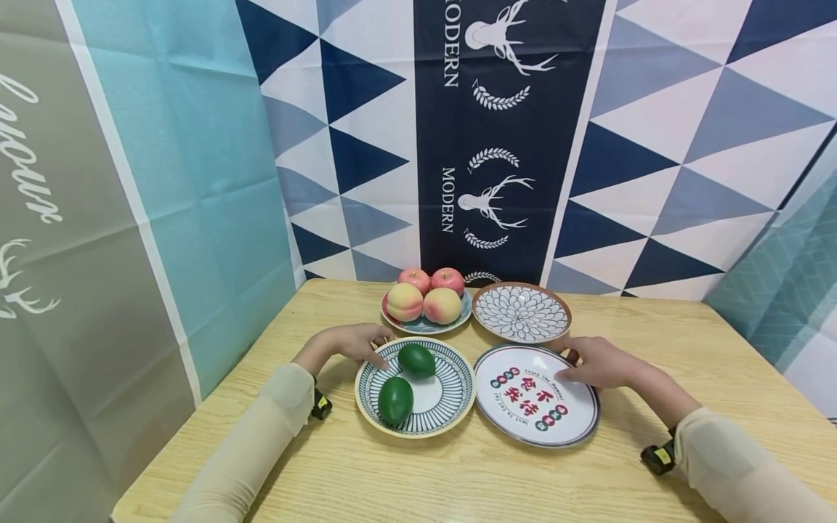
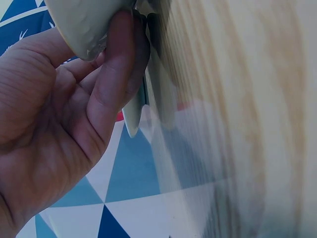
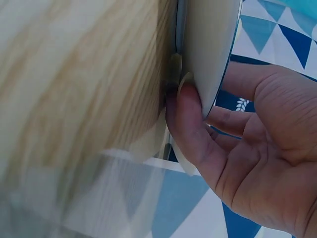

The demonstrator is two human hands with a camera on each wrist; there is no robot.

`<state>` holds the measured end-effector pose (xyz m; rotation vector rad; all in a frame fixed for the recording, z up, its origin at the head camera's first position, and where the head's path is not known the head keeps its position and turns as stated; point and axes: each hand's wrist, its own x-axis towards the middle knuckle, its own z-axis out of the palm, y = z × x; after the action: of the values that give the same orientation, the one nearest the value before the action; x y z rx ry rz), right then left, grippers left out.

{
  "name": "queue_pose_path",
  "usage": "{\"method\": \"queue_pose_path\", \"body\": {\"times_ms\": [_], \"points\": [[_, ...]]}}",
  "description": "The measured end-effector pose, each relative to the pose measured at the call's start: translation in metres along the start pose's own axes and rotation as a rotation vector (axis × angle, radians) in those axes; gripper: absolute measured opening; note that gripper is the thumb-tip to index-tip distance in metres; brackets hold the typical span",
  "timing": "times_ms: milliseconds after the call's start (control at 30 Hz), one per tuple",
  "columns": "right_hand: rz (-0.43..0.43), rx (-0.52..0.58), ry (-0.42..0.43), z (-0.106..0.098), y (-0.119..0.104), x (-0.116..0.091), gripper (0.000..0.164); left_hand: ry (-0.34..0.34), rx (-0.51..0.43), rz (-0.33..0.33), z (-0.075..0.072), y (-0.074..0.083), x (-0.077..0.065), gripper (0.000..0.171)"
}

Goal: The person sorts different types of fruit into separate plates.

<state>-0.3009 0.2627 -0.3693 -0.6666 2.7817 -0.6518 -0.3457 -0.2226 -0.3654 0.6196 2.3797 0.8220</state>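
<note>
My left hand (image 1: 356,343) holds the left rim of a striped plate (image 1: 451,399), thumb over the edge. In the left wrist view its fingers (image 2: 116,74) reach under that plate. Two dark green avocados (image 1: 396,401) lie in the plate. With the thumb on top, my right hand (image 1: 598,362) grips the right edge of a white plate (image 1: 500,392) bearing red characters. Under the white plate (image 3: 210,54), the fingers (image 3: 190,124) are curled against its underside in the right wrist view. The two plates sit side by side, rims close together.
Behind the striped plate, a blue plate (image 1: 425,327) carries two peaches (image 1: 442,306) and two red apples (image 1: 447,281). A brown-rimmed plate with a petal pattern (image 1: 521,312) stands to its right. Patterned cloth (image 1: 366,145) hangs along the back of the wooden table (image 1: 405,479).
</note>
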Motion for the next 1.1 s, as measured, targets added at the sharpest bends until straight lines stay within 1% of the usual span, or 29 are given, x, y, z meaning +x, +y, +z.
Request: {"method": "queue_pose_path", "body": {"times_ms": [200,467,667,1100], "points": [[0.036,0.076,-0.040,-0.0017,0.0022,-0.0001,0.050,-0.002,0.004,0.005,-0.0001,0.0006,-0.0003,0.042],[0.071,0.094,-0.054,-0.0033,0.0020,0.0001,0.049,-0.003,0.019,0.019,0.0014,0.0011,-0.0015,0.041],[0.080,0.099,-0.053,-0.0020,0.0028,-0.0001,0.048,-0.009,0.020,0.025,0.0022,0.0030,-0.0022,0.037],[0.091,0.114,-0.062,-0.0028,0.0012,-0.0009,0.045,-0.006,0.050,0.034,0.0027,0.0023,-0.0014,0.037]]}}
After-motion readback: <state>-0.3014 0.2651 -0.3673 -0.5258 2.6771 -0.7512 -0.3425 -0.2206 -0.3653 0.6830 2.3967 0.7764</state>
